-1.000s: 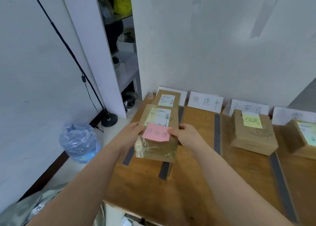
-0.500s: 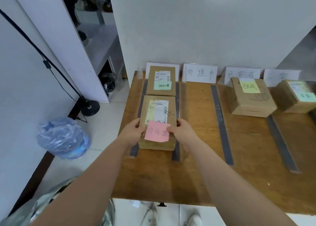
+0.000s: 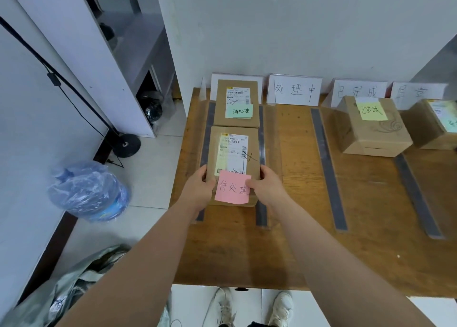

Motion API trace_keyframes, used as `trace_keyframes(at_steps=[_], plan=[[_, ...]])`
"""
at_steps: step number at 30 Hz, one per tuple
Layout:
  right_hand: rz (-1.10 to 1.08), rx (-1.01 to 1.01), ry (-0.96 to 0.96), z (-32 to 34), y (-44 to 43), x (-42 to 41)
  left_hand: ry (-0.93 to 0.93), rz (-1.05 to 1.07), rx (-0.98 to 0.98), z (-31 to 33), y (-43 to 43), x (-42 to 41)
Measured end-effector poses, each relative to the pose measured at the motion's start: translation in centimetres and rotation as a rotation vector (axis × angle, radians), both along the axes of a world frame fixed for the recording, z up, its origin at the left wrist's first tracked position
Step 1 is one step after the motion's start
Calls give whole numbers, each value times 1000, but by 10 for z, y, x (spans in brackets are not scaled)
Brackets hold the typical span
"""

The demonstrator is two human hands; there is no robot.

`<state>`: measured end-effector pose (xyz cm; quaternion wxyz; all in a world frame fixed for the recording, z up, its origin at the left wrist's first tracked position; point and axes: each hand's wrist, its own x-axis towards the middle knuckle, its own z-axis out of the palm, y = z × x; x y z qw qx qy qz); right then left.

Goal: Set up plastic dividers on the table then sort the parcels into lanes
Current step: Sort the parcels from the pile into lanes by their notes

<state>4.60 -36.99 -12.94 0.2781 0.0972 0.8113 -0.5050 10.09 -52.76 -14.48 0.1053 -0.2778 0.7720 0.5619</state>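
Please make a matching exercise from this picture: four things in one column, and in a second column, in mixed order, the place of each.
1. parcel with the pink note
2. parcel with the green note
3. parcel with the yellow note
4. water bottle

A. on the floor, left of the table
B. leftmost lane, far end
C. leftmost lane, held by the left hand and the right hand
D. third lane from the left

Pairs: 1-C, 2-B, 3-D, 4-A

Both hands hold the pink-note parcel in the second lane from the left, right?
No: the head view shows the left hand and right hand holding the pink-note parcel in the leftmost lane, in front of the green-note parcel.
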Motion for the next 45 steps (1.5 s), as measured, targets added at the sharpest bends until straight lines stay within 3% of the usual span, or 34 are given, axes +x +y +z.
trace_keyframes(at_steps=[5, 9, 16, 20, 32, 45], plan=[[25, 37, 33, -3, -2, 0, -16, 15, -19, -3, 0, -1], [71, 94, 116, 11, -2, 5, -14, -25, -141, 9, 2, -2], [290, 430, 510, 73, 28, 8, 213, -308, -655, 73, 7, -1], [301, 599, 627, 96, 68, 15, 303, -384, -832, 116, 40, 0], [48, 867, 603, 134, 260, 67, 561, -743, -983, 160, 215, -8], [-255, 918, 543, 160, 530, 127, 756, -926, -869, 165, 502, -6]])
